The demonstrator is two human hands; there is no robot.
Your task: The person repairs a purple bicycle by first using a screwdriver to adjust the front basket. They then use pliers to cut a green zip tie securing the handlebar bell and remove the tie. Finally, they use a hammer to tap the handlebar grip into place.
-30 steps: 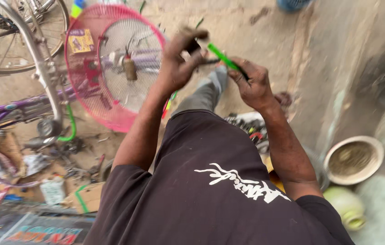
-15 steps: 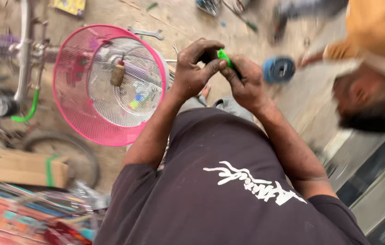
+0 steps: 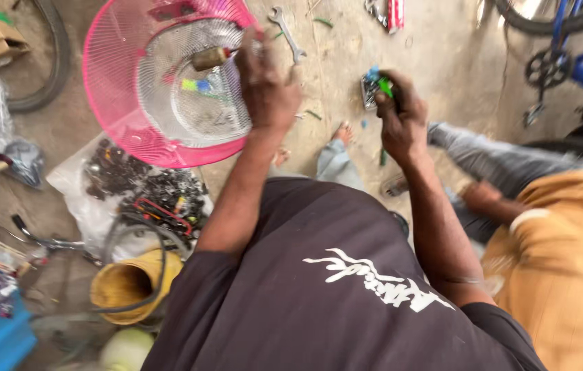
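A small green piece (image 3: 386, 87) is pinched in the clenched fingers of the right hand (image 3: 399, 117), kept raised above the dusty floor (image 3: 443, 48). The left hand (image 3: 264, 86) is blurred, nothing seen held, hovering beside the pink wire basket (image 3: 109, 103); a spanner (image 3: 286, 31) lies beyond its fingertips.

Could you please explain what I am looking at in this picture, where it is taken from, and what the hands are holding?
The picture comes from a camera worn on a person's head, looking down over a dark shirt at two bare hands. The right hand is closed around a small green piece, too small to identify. The left hand is blurred beside a round pink wire basket; whether it holds anything is unclear. On the dusty concrete floor lie a grey metal spanner and a yellow plastic tub. Another person in an orange shirt sits at the right.
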